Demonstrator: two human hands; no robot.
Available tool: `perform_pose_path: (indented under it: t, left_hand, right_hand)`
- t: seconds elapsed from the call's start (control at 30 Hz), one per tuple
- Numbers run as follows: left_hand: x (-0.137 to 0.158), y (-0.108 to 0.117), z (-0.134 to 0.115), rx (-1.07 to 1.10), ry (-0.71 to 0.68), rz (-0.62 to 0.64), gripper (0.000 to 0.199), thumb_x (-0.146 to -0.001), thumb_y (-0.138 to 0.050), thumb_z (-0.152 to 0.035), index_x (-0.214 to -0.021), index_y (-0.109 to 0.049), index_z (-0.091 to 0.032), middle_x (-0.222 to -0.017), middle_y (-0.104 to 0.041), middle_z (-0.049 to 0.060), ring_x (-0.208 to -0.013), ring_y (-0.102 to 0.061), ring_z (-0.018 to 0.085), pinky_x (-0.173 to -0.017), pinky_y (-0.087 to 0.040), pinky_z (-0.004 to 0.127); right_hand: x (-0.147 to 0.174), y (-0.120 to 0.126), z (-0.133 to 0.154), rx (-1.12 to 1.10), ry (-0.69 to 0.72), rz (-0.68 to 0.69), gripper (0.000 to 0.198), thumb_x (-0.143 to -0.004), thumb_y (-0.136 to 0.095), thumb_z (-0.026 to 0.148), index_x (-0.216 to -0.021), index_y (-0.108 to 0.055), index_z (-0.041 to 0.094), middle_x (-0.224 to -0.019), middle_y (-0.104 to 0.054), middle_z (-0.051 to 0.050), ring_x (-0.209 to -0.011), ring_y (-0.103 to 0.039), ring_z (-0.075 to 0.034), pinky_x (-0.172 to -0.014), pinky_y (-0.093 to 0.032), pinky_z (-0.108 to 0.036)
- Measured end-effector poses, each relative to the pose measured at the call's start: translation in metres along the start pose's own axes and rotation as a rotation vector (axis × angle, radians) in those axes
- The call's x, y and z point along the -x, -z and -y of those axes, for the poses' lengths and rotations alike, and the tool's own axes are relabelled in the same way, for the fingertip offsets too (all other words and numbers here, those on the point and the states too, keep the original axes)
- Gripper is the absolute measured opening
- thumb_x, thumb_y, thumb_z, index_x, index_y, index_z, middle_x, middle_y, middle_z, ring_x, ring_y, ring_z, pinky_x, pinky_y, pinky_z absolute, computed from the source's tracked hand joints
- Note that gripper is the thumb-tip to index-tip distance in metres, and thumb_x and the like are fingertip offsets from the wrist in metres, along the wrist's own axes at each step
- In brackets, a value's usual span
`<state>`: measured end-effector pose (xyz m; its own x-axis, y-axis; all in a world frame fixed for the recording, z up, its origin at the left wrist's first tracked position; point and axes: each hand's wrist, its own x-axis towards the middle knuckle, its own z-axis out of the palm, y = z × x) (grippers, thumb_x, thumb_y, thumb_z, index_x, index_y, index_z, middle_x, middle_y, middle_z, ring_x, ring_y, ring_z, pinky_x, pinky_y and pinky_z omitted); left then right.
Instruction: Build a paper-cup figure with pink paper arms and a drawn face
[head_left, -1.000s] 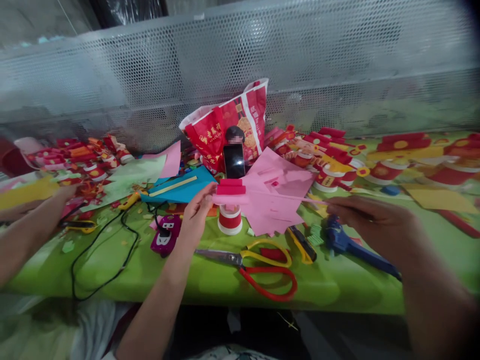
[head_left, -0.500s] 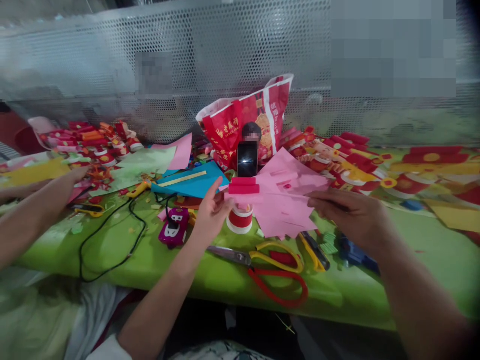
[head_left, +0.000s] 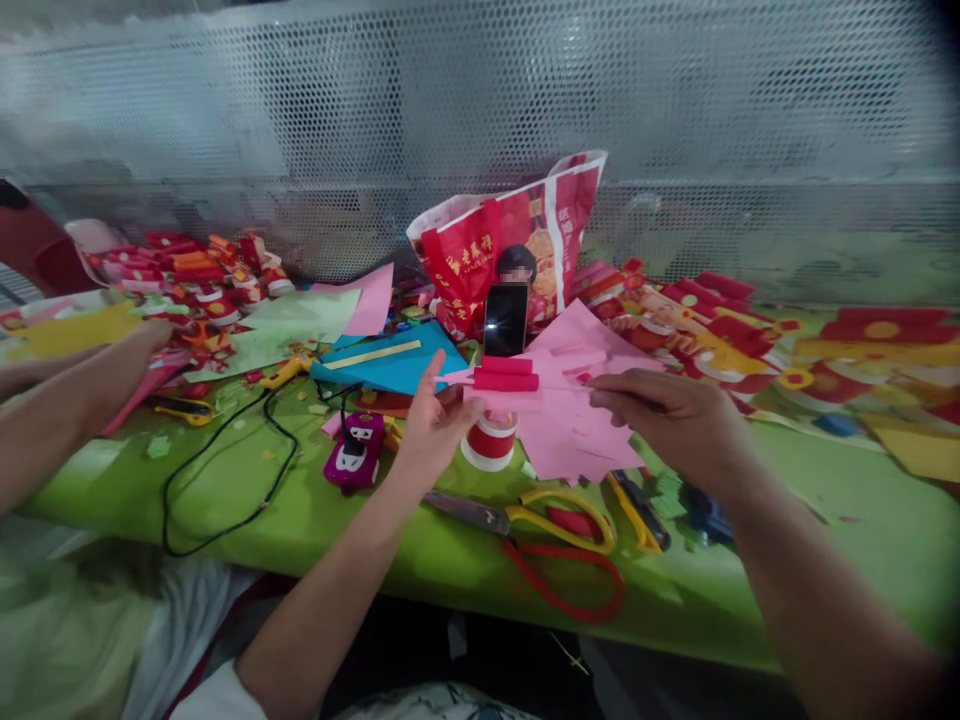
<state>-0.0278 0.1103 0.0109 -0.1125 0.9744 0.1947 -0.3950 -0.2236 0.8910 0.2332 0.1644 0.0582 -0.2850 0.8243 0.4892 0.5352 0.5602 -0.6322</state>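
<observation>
Red rolls (head_left: 506, 380) top a red-and-white cup (head_left: 489, 442) behind scissors (head_left: 491, 518) near the front edge of the counter (head_left: 675, 600); the left hand (head_left: 435, 425) grips pink paper (head_left: 510, 401) under the rolls, the right hand (head_left: 667, 410) pinches a thin pink strip (head_left: 564, 388).

Red-banded cup (head_left: 490, 442): one. Red rolls (head_left: 507, 381) above it: two. Scissors (head_left: 498, 520): one pair. Yellow-and-black cutters (head_left: 638, 512): two. Phone (head_left: 506, 325): one. Red bag (head_left: 480, 262): one. Purple socket block (head_left: 355, 452): one. Heaped red pieces (head_left: 184, 262), either side: many (too jumbled to tally).

Matt red rolls (head_left: 507, 381), metal scissor blades (head_left: 471, 511); glossy phone (head_left: 506, 322)
</observation>
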Motion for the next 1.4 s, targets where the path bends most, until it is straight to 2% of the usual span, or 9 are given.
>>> perform_pose_path:
  t: [0.13,0.3,0.53,0.7,0.83,1.07,1.2,1.4]
  left_hand:
    - [0.000,-0.002,-0.001,-0.005,-0.020,-0.005,0.103,-0.080,-0.085,-0.033,-0.163,-0.023,-0.027,-0.126,-0.072,0.013,-0.120,-0.066,0.027,-0.107,-0.051,0.047]
    - [-0.001,-0.003,-0.002,0.014,-0.023,-0.008,0.102,-0.078,-0.086,-0.032,-0.161,-0.027,-0.029,-0.128,-0.071,0.011,-0.124,-0.065,0.027,-0.108,-0.051,0.045]
    - [-0.003,0.002,0.004,0.052,0.020,-0.017,0.098,-0.070,-0.090,-0.025,-0.155,-0.041,-0.029,-0.117,-0.073,0.006,-0.123,-0.064,0.025,-0.108,-0.051,0.044]
    - [-0.009,0.000,0.011,0.076,0.065,0.002,0.085,-0.066,-0.092,-0.023,-0.143,-0.056,-0.027,-0.132,-0.069,0.008,-0.129,-0.061,0.027,-0.106,-0.051,0.043]
    - [-0.013,-0.005,0.011,0.108,0.067,0.065,0.065,-0.065,-0.093,-0.027,-0.125,-0.068,-0.021,-0.121,-0.074,0.009,-0.114,-0.069,0.027,-0.099,-0.054,0.043]
    - [-0.014,-0.009,0.008,0.163,0.089,0.065,0.047,-0.062,-0.094,-0.029,-0.104,-0.074,-0.021,-0.109,-0.079,0.006,-0.101,-0.074,0.024,-0.099,-0.055,0.044]
    - [-0.015,-0.011,0.004,0.176,0.090,0.093,0.052,-0.061,-0.094,-0.030,-0.109,-0.074,-0.021,-0.109,-0.079,0.006,-0.101,-0.074,0.026,-0.098,-0.056,0.046]
    - [-0.016,-0.015,-0.002,0.173,0.123,0.049,0.062,-0.056,-0.096,-0.025,-0.113,-0.073,-0.021,-0.097,-0.079,0.003,-0.089,-0.075,0.025,-0.087,-0.058,0.045]
  right_hand:
    - [-0.001,-0.004,0.003,-0.004,0.007,0.020,0.024,-0.087,-0.071,0.046,-0.092,-0.080,0.023,-0.072,-0.071,-0.001,-0.055,-0.061,-0.012,-0.053,-0.050,-0.025]
    - [-0.001,-0.009,0.006,-0.013,-0.016,0.049,0.026,-0.087,-0.071,0.048,-0.094,-0.079,0.025,-0.075,-0.071,-0.001,-0.059,-0.062,-0.014,-0.056,-0.052,-0.027]
    - [0.001,-0.008,0.005,-0.013,-0.019,0.049,0.027,-0.088,-0.070,0.050,-0.093,-0.079,0.025,-0.075,-0.071,-0.002,-0.058,-0.062,-0.015,-0.054,-0.052,-0.028]
    - [0.002,-0.007,-0.002,0.001,-0.020,0.043,0.024,-0.089,-0.070,0.048,-0.096,-0.079,0.026,-0.075,-0.071,-0.001,-0.059,-0.061,-0.013,-0.055,-0.051,-0.027]
    - [0.003,-0.008,-0.004,0.000,-0.014,0.046,0.025,-0.089,-0.071,0.048,-0.097,-0.079,0.025,-0.076,-0.071,-0.001,-0.059,-0.061,-0.014,-0.055,-0.051,-0.027]
    - [0.004,-0.010,0.001,0.001,-0.020,0.037,0.025,-0.089,-0.070,0.048,-0.095,-0.079,0.025,-0.074,-0.071,-0.002,-0.059,-0.063,-0.014,-0.055,-0.052,-0.027]
    - [0.005,-0.011,0.003,-0.007,-0.026,0.032,0.025,-0.089,-0.070,0.049,-0.094,-0.079,0.026,-0.075,-0.071,-0.002,-0.059,-0.063,-0.014,-0.055,-0.053,-0.027]
    - [0.005,-0.012,0.001,0.000,-0.014,0.030,0.029,-0.089,-0.069,0.051,-0.097,-0.080,0.025,-0.072,-0.070,-0.002,-0.060,-0.063,-0.014,-0.055,-0.052,-0.026]
